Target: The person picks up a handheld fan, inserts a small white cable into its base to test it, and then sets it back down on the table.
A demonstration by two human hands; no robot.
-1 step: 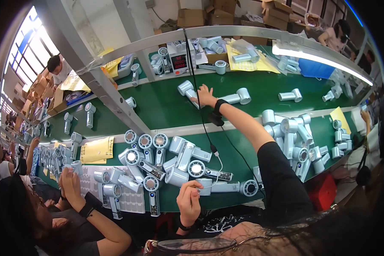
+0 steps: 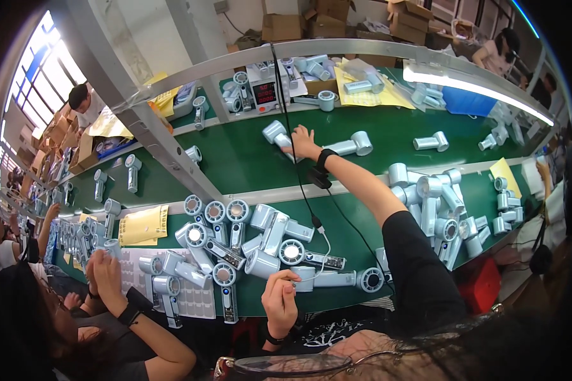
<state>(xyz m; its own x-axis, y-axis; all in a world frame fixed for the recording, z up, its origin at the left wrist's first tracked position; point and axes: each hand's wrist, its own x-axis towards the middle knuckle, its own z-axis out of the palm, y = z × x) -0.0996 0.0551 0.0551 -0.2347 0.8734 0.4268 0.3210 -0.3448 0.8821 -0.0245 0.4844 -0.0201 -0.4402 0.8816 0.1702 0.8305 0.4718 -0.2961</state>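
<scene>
Hands (image 2: 279, 305) unmoved, right one (image 2: 306, 146) at fan (image 2: 275, 132)

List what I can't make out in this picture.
Head view:
Tip of the white cable: hidden by the left hand.
Whether the right hand grips or touches the nearby device: hand covers handle end.
Bottom of the right-side device pile: covered by devices on top.
Digits on the red display: too small, blurred.
</scene>
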